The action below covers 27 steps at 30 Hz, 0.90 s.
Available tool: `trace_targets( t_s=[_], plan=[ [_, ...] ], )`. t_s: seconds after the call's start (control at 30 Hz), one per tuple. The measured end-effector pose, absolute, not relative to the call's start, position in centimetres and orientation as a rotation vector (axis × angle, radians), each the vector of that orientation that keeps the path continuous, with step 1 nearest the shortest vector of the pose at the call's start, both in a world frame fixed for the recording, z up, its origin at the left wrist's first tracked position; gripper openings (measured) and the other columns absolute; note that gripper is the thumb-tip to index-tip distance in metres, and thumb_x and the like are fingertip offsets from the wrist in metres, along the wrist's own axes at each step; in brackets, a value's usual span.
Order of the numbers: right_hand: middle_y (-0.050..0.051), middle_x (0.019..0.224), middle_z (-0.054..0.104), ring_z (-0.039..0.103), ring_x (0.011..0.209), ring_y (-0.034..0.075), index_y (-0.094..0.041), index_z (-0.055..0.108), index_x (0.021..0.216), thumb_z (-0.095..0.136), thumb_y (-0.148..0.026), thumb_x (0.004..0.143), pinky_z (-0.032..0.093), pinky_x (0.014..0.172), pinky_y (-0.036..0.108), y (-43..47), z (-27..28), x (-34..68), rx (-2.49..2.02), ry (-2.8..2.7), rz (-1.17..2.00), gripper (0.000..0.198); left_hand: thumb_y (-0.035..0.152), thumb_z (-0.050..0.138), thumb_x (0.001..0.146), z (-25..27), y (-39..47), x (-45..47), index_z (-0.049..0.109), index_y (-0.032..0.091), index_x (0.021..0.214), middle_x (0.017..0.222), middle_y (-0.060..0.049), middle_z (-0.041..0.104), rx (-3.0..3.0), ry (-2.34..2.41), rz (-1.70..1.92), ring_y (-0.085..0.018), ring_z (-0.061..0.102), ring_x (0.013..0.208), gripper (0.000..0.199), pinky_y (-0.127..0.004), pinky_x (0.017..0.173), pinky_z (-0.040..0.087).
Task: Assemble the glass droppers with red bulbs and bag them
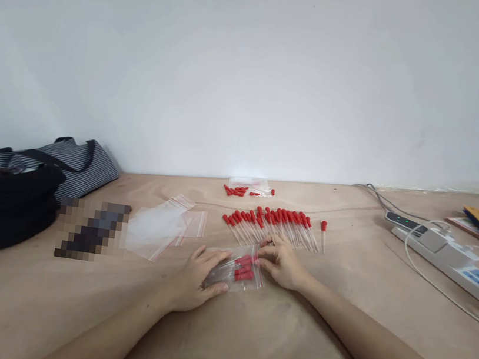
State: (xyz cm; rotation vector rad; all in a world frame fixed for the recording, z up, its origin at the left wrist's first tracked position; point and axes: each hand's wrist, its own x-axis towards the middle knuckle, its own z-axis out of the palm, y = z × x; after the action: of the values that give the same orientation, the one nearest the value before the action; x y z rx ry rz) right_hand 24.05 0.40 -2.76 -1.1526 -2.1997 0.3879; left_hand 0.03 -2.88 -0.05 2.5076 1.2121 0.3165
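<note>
A clear zip bag (231, 284) with a red-striped seal edge lies flat in front of me, with several red-bulbed droppers (245, 268) inside it. My left hand (198, 281) holds the bag's left end, thumb below and fingers above. At the right end, my right hand (281, 262) has its fingertips bent onto the seal edge, close to the red bulbs. Just beyond the hands, a row of loose droppers (279, 216) lies with the red bulbs pointing away. One single dropper (324, 227) lies apart on the right.
Flat zip bags (157, 224) overlap to the left. Loose red bulbs (235, 191) and another clear bag (250, 184) lie near the wall. A striped bag (84, 172), black cloth (3, 211) and a blurred dark object (93, 233) stand left; a power strip (450, 262) with cables is right.
</note>
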Motion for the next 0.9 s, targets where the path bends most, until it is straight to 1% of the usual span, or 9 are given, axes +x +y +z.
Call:
trace_targets(
  t_s=[0.13,0.27,0.37,0.47,0.53,0.63,0.77,0.9],
  plan=[
    [0.003,0.088,0.059,0.048,0.086,0.017,-0.026,0.069,0.078,0.062,-0.027,0.075,0.036,0.078,0.033,0.6,-2.8,23.4,-1.214,-2.184,0.414,0.008,0.038,0.049,0.082,-0.1,-2.8,0.0,0.033,0.021,0.129,0.132,-0.009,0.043,2.521,1.195,0.313,-0.025,0.036,0.123,0.053,-0.052,0.105,0.016],
    [0.003,0.082,0.061,0.049,0.082,0.017,-0.022,0.067,0.070,0.059,-0.026,0.077,0.035,0.075,0.032,0.5,-2.6,22.8,-1.346,-2.090,0.414,0.011,0.038,0.049,0.082,-0.1,-2.7,0.0,0.032,0.021,0.130,0.133,-0.009,0.043,2.530,1.185,0.317,-0.025,0.035,0.123,0.054,-0.051,0.105,0.017],
    [0.001,0.079,0.062,0.050,0.079,0.016,-0.021,0.064,0.066,0.059,-0.026,0.076,0.033,0.074,0.031,0.2,-2.3,22.6,-1.348,-2.113,0.419,0.012,0.037,0.050,0.081,-0.1,-2.8,0.1,0.034,0.023,0.129,0.131,-0.008,0.045,2.534,1.183,0.342,-0.025,0.037,0.122,0.053,-0.051,0.105,0.018],
    [0.000,0.077,0.061,0.051,0.079,0.016,-0.020,0.062,0.061,0.060,-0.029,0.074,0.031,0.075,0.032,0.1,-2.2,22.6,-1.322,-2.177,0.447,0.015,0.037,0.051,0.081,-0.1,-2.8,0.1,0.036,0.023,0.129,0.129,-0.008,0.047,2.539,1.174,0.368,-0.025,0.039,0.120,0.052,-0.050,0.105,0.018],
    [0.000,0.076,0.062,0.051,0.079,0.017,-0.021,0.063,0.062,0.059,-0.030,0.075,0.030,0.073,0.032,0.1,-2.3,22.6,-1.346,-2.166,0.423,0.016,0.037,0.051,0.080,-0.1,-2.9,0.1,0.036,0.022,0.129,0.130,-0.008,0.047,2.539,1.170,0.367,-0.025,0.039,0.121,0.053,-0.050,0.105,0.019],
    [0.001,0.073,0.062,0.050,0.078,0.017,-0.020,0.063,0.065,0.057,-0.027,0.076,0.031,0.070,0.031,0.0,-2.6,22.3,-1.374,-2.148,0.367,0.014,0.038,0.051,0.080,0.0,-2.9,0.1,0.037,0.022,0.128,0.131,-0.008,0.046,2.536,1.177,0.336,-0.025,0.038,0.122,0.053,-0.050,0.105,0.019],
    [0.000,0.075,0.062,0.050,0.080,0.018,-0.022,0.064,0.067,0.055,-0.022,0.077,0.030,0.072,0.031,-0.1,-2.5,22.3,-1.326,-2.237,0.376,0.013,0.040,0.050,0.081,0.0,-2.9,0.1,0.038,0.021,0.128,0.131,-0.008,0.046,2.535,1.187,0.322,-0.025,0.038,0.122,0.052,-0.051,0.105,0.018],
    [0.001,0.080,0.062,0.049,0.082,0.018,-0.026,0.067,0.079,0.052,-0.017,0.076,0.029,0.074,0.033,-0.2,-2.1,22.9,-1.265,-2.352,0.389,0.017,0.039,0.050,0.081,0.1,-2.9,0.1,0.038,0.020,0.128,0.132,-0.009,0.044,2.529,1.203,0.284,-0.025,0.036,0.124,0.053,-0.051,0.106,0.018]
  ],
)
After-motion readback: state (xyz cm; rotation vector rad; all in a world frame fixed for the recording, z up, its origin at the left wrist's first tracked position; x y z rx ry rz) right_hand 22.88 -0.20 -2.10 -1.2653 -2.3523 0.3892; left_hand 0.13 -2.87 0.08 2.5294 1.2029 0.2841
